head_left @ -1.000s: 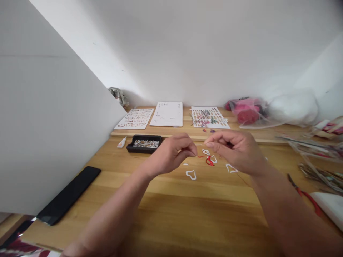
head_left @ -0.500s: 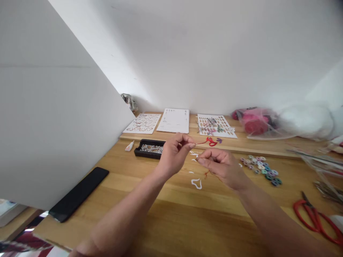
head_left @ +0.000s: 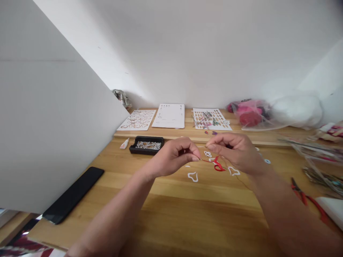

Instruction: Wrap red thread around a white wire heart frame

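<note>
My left hand (head_left: 178, 156) pinches the thin end of a red thread-wrapped loop (head_left: 219, 165), which sticks out to the right above the table. Higher and slightly further right, my right hand (head_left: 233, 150) is closed in a pinch at the end of a fine thread (head_left: 201, 146). A brownish strand (head_left: 241, 182) hangs below that hand. Beneath the hands lie white cut-out outline shapes (head_left: 193, 177), one of them a white outline piece (head_left: 234, 171) under the right hand. What exactly sits between the right fingertips is too small to see.
A black tray (head_left: 147, 151) of beads stands left of my hands, beside a small white glue bottle (head_left: 124, 143). A black phone (head_left: 73, 194) lies at left, red-handled scissors (head_left: 302, 196) at right. Patterned sheets (head_left: 138, 120) rest on the raised back ledge (head_left: 171, 135).
My right hand has risen and moved away from the table middle. My left hand has lowered and shifted right; the red loop now hangs lower, between and below the hands. The view shifted slightly.
</note>
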Tool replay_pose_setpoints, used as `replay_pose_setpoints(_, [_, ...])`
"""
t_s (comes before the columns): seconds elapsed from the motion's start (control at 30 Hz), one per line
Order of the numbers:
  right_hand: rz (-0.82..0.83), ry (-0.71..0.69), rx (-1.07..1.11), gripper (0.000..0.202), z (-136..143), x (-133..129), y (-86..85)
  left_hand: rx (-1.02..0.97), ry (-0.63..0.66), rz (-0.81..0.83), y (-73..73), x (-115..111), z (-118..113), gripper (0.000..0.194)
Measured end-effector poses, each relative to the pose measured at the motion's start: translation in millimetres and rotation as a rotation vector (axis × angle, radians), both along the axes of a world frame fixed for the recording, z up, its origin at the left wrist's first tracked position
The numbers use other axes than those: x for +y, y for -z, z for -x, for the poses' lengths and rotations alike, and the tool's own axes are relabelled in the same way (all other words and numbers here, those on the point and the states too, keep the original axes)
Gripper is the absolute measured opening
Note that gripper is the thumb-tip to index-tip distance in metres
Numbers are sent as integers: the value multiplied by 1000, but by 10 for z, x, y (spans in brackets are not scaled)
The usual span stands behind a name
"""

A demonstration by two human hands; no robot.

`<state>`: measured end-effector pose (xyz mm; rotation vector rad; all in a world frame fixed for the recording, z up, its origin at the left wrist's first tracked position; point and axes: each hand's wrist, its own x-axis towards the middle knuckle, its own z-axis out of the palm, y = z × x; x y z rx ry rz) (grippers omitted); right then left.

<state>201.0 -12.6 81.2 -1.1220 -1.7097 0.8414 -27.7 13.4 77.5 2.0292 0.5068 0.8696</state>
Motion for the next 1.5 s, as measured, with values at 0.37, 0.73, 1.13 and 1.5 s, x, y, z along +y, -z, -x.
replay_pose_setpoints(0.37, [367, -147, 456, 26, 259, 121, 345, -323, -49, 331, 30, 64, -43, 11])
replay_pose_setpoints(0.73, [136, -61, 103, 26, 295, 43, 305, -302, -345, 74, 92, 104, -73, 5])
replay_pose_setpoints(1.13, [11, 8, -63, 22, 286, -150, 61, 154, -420, -773, 79, 104, 26, 17])
replay_pose_setpoints(1.5, [155, -55, -57, 25, 95, -38, -21, 272, -270, -725, -38, 57, 76, 23])
